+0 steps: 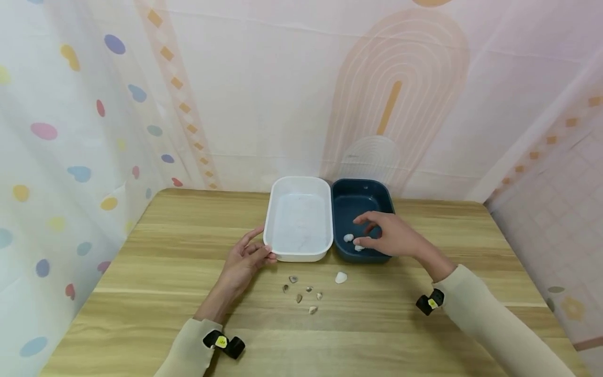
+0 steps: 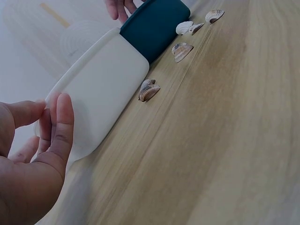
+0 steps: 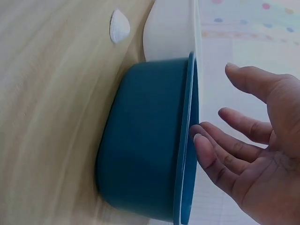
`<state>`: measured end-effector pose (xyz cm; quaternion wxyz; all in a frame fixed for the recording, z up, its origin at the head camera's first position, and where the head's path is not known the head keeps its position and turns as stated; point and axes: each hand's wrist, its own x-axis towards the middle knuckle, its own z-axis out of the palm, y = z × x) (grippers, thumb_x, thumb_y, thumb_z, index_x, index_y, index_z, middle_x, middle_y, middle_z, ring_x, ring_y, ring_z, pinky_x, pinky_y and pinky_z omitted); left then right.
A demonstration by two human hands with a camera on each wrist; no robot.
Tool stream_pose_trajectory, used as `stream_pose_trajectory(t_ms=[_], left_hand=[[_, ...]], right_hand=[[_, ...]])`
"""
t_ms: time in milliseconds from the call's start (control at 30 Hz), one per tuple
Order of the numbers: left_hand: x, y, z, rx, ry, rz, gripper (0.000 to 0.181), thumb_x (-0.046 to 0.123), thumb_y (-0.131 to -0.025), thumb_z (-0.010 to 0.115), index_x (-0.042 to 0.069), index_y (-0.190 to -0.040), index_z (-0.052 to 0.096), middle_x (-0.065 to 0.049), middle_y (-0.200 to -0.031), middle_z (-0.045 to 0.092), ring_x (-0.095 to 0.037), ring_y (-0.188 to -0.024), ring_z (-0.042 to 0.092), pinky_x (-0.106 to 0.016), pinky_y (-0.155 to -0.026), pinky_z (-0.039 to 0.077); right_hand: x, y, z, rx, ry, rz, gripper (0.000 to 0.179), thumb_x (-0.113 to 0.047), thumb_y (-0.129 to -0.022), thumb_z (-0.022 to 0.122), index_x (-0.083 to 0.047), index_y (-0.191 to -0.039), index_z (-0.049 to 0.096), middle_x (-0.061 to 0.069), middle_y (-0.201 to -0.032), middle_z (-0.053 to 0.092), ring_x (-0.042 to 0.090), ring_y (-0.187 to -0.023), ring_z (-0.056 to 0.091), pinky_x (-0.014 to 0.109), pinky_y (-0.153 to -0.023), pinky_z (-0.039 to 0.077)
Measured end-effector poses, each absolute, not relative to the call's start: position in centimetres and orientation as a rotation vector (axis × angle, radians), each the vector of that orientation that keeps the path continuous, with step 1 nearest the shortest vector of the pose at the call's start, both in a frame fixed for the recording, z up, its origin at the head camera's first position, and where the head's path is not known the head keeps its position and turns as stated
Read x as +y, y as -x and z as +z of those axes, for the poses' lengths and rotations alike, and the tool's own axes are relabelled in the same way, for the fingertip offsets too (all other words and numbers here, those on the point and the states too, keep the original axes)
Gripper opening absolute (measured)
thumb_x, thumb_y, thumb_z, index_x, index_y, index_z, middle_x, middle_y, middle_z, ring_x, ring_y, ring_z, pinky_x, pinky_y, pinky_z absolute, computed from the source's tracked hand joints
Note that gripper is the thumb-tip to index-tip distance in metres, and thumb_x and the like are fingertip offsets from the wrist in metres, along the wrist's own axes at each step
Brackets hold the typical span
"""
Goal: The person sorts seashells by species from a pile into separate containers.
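My left hand [image 1: 244, 263] is at the near-left corner of a white plastic bin [image 1: 301, 257]. Its thumb and fingers [image 2: 62, 119] pinch the bin's rim there. Over the near right part of a dark teal bin [image 1: 350, 252] is my right hand [image 1: 393, 235], fingers spread and loosely bent around nothing. Inside that bin lie a white shell [image 1: 348, 237] and another pale shell [image 1: 359, 247], the second partly overlapped by the right thumb in the head view. A white shell [image 1: 341, 277] rests on the table in front of the bins, beside several small brownish shells [image 1: 299, 298].
Both bins stand side by side near the back edge of the wooden table [image 1: 282, 345]. Behind them hangs a patterned curtain [image 1: 264, 104], which also runs along the left side. Each sleeve carries a small black wrist camera [image 1: 426, 303].
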<state>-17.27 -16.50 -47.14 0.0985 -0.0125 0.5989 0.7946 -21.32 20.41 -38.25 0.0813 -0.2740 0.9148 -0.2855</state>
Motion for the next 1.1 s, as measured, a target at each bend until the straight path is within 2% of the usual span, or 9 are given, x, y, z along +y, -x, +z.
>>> stream_pose_trajectory(t_ms=[233,467,733,867,1100], left_hand=[[-16.6,17.2,-47.1,1.765,0.019,2.359,0.067,-0.001,-0.100,0.062,0.011,-0.159,0.033,-0.002,-0.098,0.067,-0.012,-0.085,0.073,-0.027,-0.087,0.066],[-16.7,17.1,-47.0,1.758,0.052,2.370,0.066,0.000,-0.099,0.064,0.015,-0.157,0.036,-0.005,-0.101,0.068,-0.012,-0.084,0.073,-0.028,-0.088,0.066],[-16.7,17.2,-47.1,1.757,0.041,2.366,0.066,0.000,-0.100,0.063,0.014,-0.158,0.035,-0.005,-0.102,0.068,-0.012,-0.084,0.073,-0.027,-0.087,0.066],[-16.7,17.2,-47.1,1.755,0.037,2.365,0.066,0.000,-0.100,0.062,0.014,-0.158,0.035,-0.005,-0.102,0.068,-0.012,-0.084,0.073,-0.027,-0.088,0.066],[-16.8,17.2,-47.1,1.756,0.049,2.364,0.065,0.001,-0.100,0.063,0.015,-0.158,0.036,-0.006,-0.103,0.068,-0.012,-0.084,0.073,-0.028,-0.088,0.066]], right_hand=[[20.3,19.1,-38.0,2.706,0.813,-0.908,0.051,-0.034,-0.093,0.077,-0.014,-0.138,0.061,0.007,-0.134,0.067,0.025,-0.103,0.070,0.024,-0.071,0.060],[19.9,17.2,-37.8,2.634,0.880,-0.993,0.053,-0.032,-0.092,0.079,-0.016,-0.138,0.061,0.007,-0.135,0.066,0.024,-0.109,0.069,0.031,-0.076,0.064],[19.3,15.6,-38.5,2.539,0.911,-1.039,0.053,-0.030,-0.092,0.079,-0.013,-0.139,0.060,0.011,-0.136,0.066,0.022,-0.106,0.070,0.028,-0.076,0.064],[19.0,15.2,-39.4,2.497,0.891,-1.016,0.049,-0.030,-0.093,0.077,-0.015,-0.137,0.061,0.010,-0.132,0.068,0.014,-0.102,0.071,0.026,-0.076,0.063],[18.4,14.8,-41.3,2.436,0.852,-0.983,0.048,-0.021,-0.094,0.076,-0.009,-0.137,0.060,0.008,-0.125,0.071,0.009,-0.095,0.070,0.022,-0.073,0.062]])
